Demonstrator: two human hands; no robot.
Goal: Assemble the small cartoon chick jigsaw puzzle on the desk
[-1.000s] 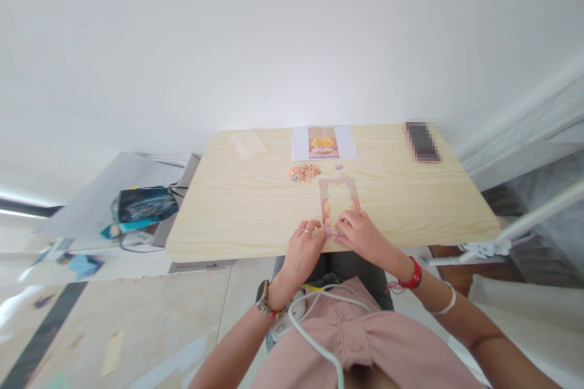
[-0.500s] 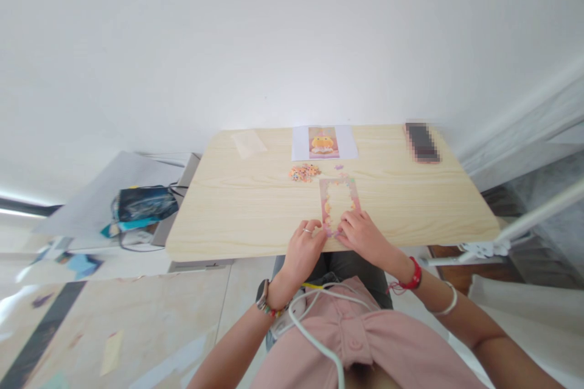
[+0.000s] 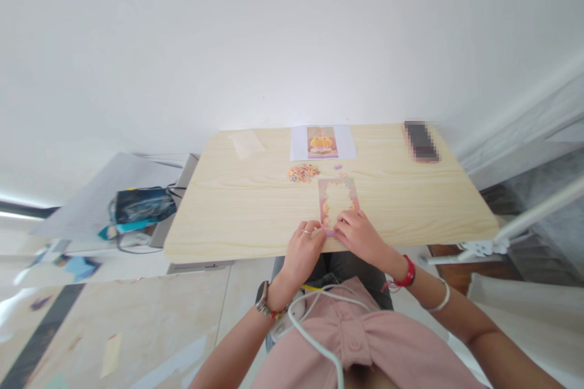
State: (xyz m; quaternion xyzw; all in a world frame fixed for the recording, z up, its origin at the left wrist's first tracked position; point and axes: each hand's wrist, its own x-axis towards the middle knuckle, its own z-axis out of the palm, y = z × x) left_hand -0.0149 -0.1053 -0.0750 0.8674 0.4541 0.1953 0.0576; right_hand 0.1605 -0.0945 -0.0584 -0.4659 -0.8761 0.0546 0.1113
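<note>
A jigsaw puzzle border [image 3: 323,189], pink and yellow with a bare middle, lies flat near the table's front edge. My left hand [image 3: 305,252] has its fingers closed at the lower left corner of the border. At the bottom right, my right hand [image 3: 362,237] presses closed fingers on the border, close to the left fingertips. A purple strip of pieces shows between the two hands. The fingertips hide whether a single piece is pinched. Beyond the border lies a pile of loose puzzle pieces [image 3: 303,173], with a few purple pieces [image 3: 338,166] to its right.
A printed sheet with a yellow character picture [image 3: 322,143] lies at the back of the wooden table [image 3: 246,206]. A translucent bag [image 3: 247,144] is at the back left, a blurred phone [image 3: 421,141] at the back right. A white cable [image 3: 314,340] crosses my lap.
My right hand has shifted slightly left, closer to my left hand at the bottom edge of the border. My left hand stays almost still. The view has moved a little.
</note>
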